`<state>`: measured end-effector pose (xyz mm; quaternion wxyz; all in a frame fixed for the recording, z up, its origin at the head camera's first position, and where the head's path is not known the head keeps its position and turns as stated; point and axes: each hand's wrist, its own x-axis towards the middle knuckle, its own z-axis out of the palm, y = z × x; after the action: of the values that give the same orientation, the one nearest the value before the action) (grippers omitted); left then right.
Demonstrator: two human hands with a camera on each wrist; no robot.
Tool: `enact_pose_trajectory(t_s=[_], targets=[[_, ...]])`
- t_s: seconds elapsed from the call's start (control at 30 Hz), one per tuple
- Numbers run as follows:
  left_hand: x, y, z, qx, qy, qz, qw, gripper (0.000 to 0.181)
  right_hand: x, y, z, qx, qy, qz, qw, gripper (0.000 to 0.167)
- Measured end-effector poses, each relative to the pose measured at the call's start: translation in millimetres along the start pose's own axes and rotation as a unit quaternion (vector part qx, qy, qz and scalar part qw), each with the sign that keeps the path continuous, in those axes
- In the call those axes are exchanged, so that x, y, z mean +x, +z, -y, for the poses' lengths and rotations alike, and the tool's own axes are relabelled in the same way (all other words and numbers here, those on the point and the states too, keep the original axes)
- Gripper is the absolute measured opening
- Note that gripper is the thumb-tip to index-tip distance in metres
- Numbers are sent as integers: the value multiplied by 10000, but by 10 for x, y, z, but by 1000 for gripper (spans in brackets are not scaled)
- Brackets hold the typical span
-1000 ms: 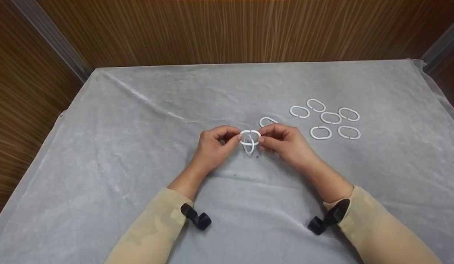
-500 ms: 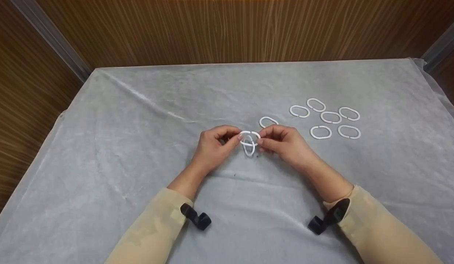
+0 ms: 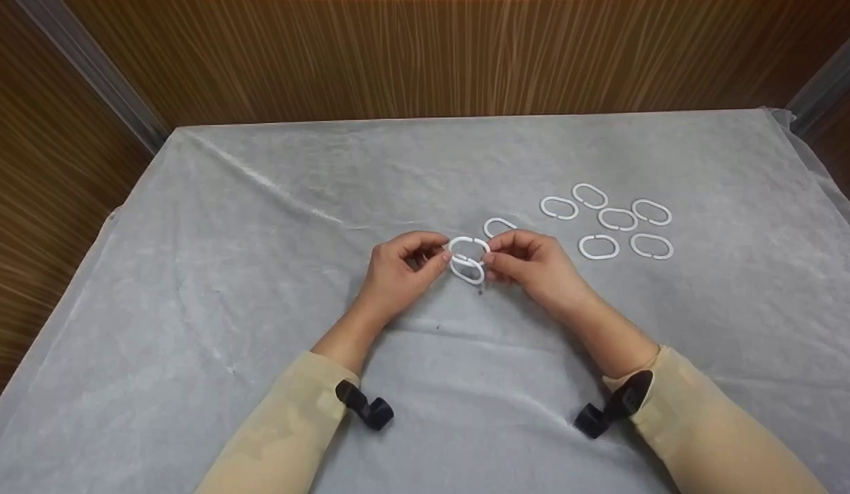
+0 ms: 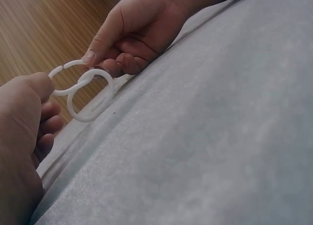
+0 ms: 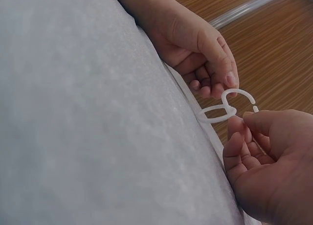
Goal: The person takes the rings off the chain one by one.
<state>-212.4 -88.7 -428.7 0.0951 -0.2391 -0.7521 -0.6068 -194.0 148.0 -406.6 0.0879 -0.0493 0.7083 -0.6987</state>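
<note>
Between my two hands, a white oval curtain ring [image 3: 459,240] with a narrow gap in its far side is held above the cloth. My left hand [image 3: 403,271] pinches its left end between thumb and forefinger. The right hand [image 3: 534,271] pinches the opposite end in the same way. A second white curtain ring [image 4: 85,119] hangs linked through the first, tilted, with neither hand gripping it. In the right wrist view, the held ring [image 5: 239,91] shows its gap near my right thumb. Fingertips hide both ends of the held ring.
One loose ring [image 3: 500,220] lies just beyond the right hand, partly hidden by it. Farther right, several similar rings [image 3: 652,236] lie flat in a loose group. Grey cloth [image 3: 260,288] covers the table, and a wood-grain panel [image 3: 425,62] stands behind it.
The hanging ring has swung and turned from a narrow upright angle to a slanted, wider one. The held ring has tipped up slightly. Both hands keep their pinch.
</note>
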Motion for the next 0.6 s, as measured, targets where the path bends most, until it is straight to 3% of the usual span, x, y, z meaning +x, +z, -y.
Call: enact_pose_trajectory(t_s=[0.33, 0.6], targets=[[12, 1, -7, 531, -224, 481, 9972, 25, 1, -4, -8, -113, -122, -63, 9998, 18], [20, 7, -18, 952, -400, 714, 9921, 22, 1, -3, -9, -191, -146, -48, 9997, 20]])
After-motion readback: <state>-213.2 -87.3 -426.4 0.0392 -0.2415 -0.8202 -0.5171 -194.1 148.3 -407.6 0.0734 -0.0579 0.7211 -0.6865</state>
